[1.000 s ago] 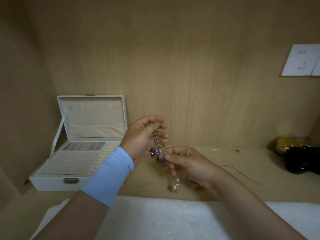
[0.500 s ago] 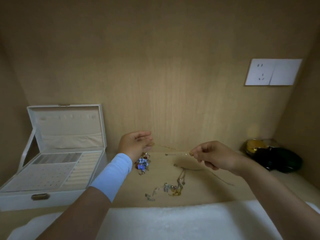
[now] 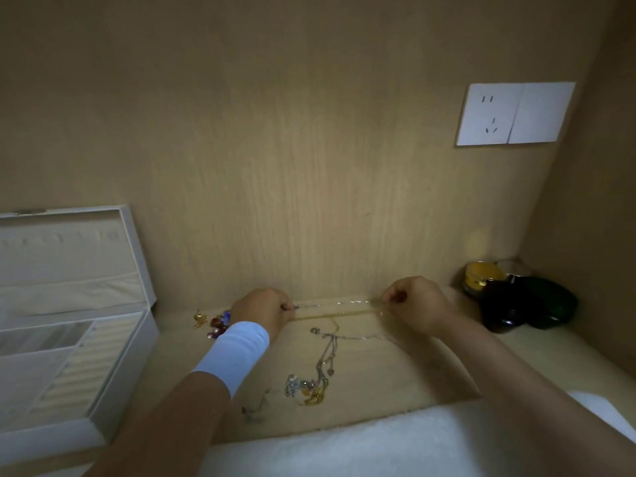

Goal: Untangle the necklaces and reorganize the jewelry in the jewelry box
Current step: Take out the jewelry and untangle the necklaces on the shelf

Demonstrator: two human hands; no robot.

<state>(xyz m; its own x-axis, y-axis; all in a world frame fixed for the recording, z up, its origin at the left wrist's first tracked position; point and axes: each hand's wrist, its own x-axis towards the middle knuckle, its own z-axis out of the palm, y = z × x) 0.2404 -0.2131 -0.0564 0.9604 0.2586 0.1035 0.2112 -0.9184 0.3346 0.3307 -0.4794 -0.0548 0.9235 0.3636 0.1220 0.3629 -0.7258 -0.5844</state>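
A thin gold chain necklace [image 3: 339, 312] is stretched out straight along the back of the wooden shelf. My left hand [image 3: 266, 309] pinches its left end and my right hand [image 3: 414, 304] pinches its right end, both low at the shelf surface. A cluster of coloured beads and a gold charm [image 3: 215, 323] lies just left of my left wrist. A tangle of silver and gold chains [image 3: 318, 370] lies on the shelf in front of the hands. The white jewelry box [image 3: 69, 325] stands open at the left, its lid upright.
A white wall socket [image 3: 514, 113] is on the back panel at upper right. Dark green and yellow containers [image 3: 516, 299] sit in the back right corner. A white fluffy towel [image 3: 344, 445] lies along the front edge. A small dark item [image 3: 253, 413] lies near it.
Both hands have lowered from mid-air to the shelf and moved further apart, laying the gold chain out straight. The bead cluster now lies on the shelf left of my left hand.
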